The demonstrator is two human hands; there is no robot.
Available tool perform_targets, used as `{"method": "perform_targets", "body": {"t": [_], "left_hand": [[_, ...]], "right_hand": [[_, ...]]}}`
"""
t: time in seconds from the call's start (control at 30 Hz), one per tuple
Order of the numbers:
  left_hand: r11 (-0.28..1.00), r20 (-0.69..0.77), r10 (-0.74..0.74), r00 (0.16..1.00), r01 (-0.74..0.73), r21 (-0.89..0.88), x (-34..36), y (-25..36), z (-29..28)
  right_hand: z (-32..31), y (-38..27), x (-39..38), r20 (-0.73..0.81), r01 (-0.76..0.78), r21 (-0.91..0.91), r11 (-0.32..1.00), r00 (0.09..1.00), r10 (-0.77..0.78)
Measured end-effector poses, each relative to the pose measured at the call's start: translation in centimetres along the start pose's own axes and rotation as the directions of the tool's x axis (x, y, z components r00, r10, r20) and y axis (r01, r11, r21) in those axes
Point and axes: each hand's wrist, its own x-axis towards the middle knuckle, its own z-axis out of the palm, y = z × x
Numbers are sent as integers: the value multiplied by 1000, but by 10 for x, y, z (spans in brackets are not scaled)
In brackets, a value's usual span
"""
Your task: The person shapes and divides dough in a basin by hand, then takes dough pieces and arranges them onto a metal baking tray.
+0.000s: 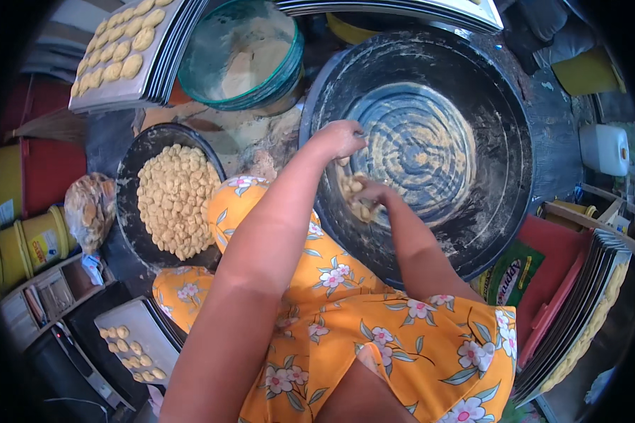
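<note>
One clear bag [90, 211] of unclear contents lies at far left, beside a stack of trays [168, 69]; flat, pale yellow rounds [142, 39] stand in rows on the top tray, probably spaced so that they do not touch. Next, a dark bowl [129, 229] holds a heap of small dough pieces [176, 201]; it sits just beside the person's left leg, presumably for easy reach. A green tub [196, 56] behind it contains pale powder [240, 74]. At centre, the left hand [342, 139] hangs over the near-left wall of a broad black basin [497, 141], fingers curled; whether they enclose anything cannot be told. Below it, a small cluster of pieces [360, 204] lies against the basin's wall, which likely keeps them gathered. The right hand [375, 192] reaches in among these, its fingers bent and blurred; how firmly it grips, or what, cannot be told. Powder dusts the ridged floor, perhaps against sticking. At right stand a white jug [603, 149] and more stacked trays [575, 310], apparently nested to save room.
</note>
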Motion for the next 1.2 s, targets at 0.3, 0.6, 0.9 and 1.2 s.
{"method": "perform_targets", "body": {"t": [0.3, 0.6, 0.9, 1.2], "left_hand": [[988, 17, 63, 998, -65, 138, -14, 32, 6], [983, -186, 172, 967, -154, 104, -83, 30, 12], [921, -458, 385, 801, -364, 138, -154, 36, 47], [954, -461, 278, 843, -300, 26, -165, 6, 40]], "right_hand": [[22, 70, -17, -238, 52, 31, 998, 970, -43], [-6, 62, -92, -577, 474, 107, 874, 746, -334], [28, 134, -62, -202, 195, -338, 921, 941, -273], [27, 141, -82, -233, -112, -720, 685, 969, -86]]}}
